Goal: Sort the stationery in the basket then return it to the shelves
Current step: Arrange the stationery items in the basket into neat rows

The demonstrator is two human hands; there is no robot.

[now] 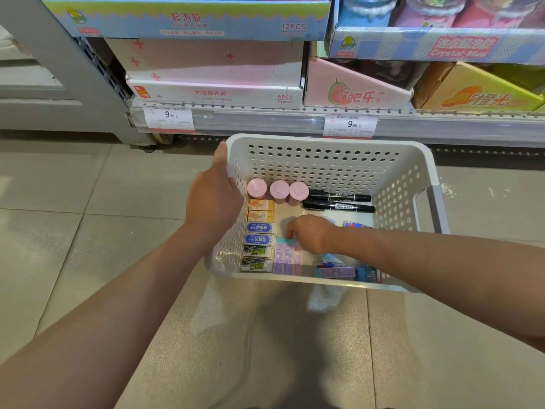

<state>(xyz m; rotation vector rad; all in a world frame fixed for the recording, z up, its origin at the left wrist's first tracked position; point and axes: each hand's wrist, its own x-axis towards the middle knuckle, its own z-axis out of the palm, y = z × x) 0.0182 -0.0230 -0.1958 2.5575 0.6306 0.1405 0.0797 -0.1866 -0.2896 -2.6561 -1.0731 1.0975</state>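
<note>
Both forearms bare up to the frame edge, no sleeves in view. Left hand [213,199] and right hand [311,233]: no gloves, rings or watch, nothing on either wrist. Nails short on the left where visible. Right fingertips are hidden, so can't tell there.

a grey tiled floor [73,231] spreads out in front of the display. two white price tags, the left price tag [169,116] and the right price tag [349,125], both read 9.90. a grey upright post [59,63] stands at the left, with a pale wall panel [17,93] behind it.
</note>
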